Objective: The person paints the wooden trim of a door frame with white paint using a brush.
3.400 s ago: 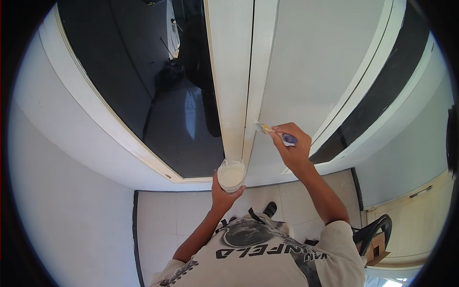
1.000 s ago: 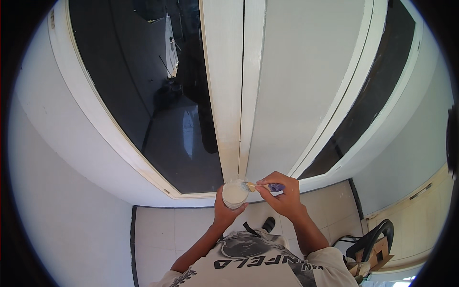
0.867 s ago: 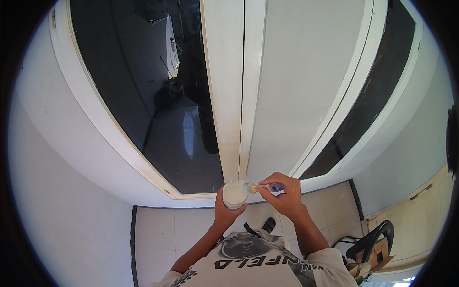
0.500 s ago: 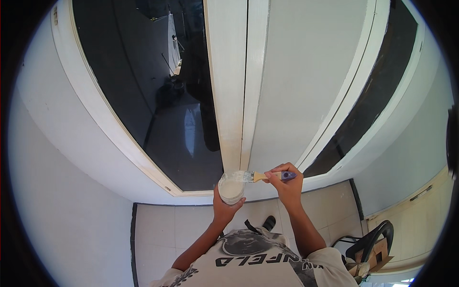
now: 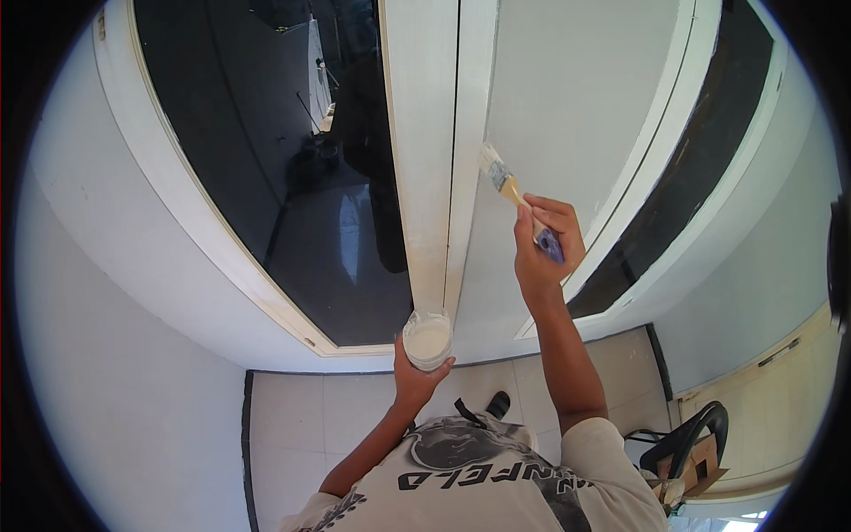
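Head view, read from left to right. At far left, a plain white wall (image 5: 106, 355) curves toward the rim, bounded by a white window frame (image 5: 191, 213) that encloses a dark glass pane (image 5: 266, 160); the glass carries dim reflections of a room. Below it lies a pale tiled floor (image 5: 292, 417) with dark grout lines.

At centre, a broad white-painted vertical post (image 5: 425, 133) runs down between the panes. Just beneath its lower end, your left hand (image 5: 415, 377) is closed around the underside of a small round white plastic tub of white paint (image 5: 427, 339), fingers and thumb wrapped on its wall, the open mouth facing the camera and the paint surface visible. The tub is held just in front of the frame's lower rail, near the foot of the post.

To the right of centre, your right hand (image 5: 541, 253) is raised and closed firmly on the blue handle of a flat paintbrush with pale bristles and a metal ferrule (image 5: 507, 188). The brush points up and to the left; its bristles lie against the pale grey-white panel (image 5: 567, 115), just beside the post's right edge.

Further right, a second white frame (image 5: 674, 160) borders another dark pane (image 5: 709, 177). At lower right stands a dark chair (image 5: 687, 434) bearing a brown cardboard box (image 5: 696, 463).
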### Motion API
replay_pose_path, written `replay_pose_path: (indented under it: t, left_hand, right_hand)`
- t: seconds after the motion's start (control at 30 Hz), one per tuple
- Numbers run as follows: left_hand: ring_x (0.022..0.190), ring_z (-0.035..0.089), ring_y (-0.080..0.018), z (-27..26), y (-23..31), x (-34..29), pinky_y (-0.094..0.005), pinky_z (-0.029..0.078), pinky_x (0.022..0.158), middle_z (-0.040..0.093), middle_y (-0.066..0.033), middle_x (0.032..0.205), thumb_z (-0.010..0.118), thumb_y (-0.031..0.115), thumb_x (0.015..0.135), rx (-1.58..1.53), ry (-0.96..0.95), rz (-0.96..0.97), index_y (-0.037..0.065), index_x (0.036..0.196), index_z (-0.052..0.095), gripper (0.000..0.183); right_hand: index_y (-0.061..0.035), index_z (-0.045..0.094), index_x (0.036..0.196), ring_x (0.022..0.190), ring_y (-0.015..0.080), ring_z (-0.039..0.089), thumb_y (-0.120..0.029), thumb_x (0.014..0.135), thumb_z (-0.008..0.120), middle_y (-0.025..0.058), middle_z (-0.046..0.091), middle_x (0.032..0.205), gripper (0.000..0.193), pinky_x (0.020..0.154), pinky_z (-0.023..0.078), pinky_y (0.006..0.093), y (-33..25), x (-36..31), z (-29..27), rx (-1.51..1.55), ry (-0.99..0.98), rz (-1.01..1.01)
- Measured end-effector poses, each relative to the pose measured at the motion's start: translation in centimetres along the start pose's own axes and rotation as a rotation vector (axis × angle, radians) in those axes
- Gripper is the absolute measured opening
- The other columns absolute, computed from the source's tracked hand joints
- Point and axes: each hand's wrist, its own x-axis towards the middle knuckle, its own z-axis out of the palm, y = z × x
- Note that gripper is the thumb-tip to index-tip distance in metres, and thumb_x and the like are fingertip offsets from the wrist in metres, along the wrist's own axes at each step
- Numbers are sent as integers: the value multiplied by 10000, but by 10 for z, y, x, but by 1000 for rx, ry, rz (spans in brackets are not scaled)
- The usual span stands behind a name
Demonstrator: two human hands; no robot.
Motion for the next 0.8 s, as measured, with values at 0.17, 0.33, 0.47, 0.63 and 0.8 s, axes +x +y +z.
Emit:
replay_pose_path:
  t: [0.17,0.33,0.47,0.63,0.8]
  left_hand:
    - [1157,584,-241,-1,-5,-1,-372,470,995,580,-147,1232,890,124,708,-29,8,-1,-2,1348,415,807]
    - [1162,583,-238,-2,4,-1,-367,472,1000,579,-152,1247,886,108,707,-27,20,-31,-5,1354,409,812]
    - [1156,588,-236,-3,-5,-1,-365,476,995,582,-151,1244,886,103,706,-14,42,-15,-6,1356,406,815]
    - [1161,584,-233,-3,2,1,-367,478,988,585,-143,1231,892,105,702,-11,9,-42,-2,1350,412,813]
    - [1158,584,-230,-3,-1,1,-368,475,989,586,-141,1226,893,109,700,-41,3,-40,6,1338,421,800]
  right_hand:
    - [6,605,905,753,228,712,103,795,772,180,697,933,222,625,557,269,19,5,14,-124,-48,-207]
    - [3,595,854,692,245,686,90,783,779,170,685,883,216,590,537,281,21,-26,3,-176,-144,-191]
    - [-2,594,840,636,230,643,66,793,771,137,669,835,196,562,506,286,9,-18,1,-162,-309,-20]
    - [-30,630,854,704,238,669,30,804,792,107,670,847,180,597,530,295,-4,69,12,-192,-346,-152]
    - [-42,644,845,888,257,694,13,734,781,94,681,935,185,687,592,334,0,94,10,-358,-453,-622]
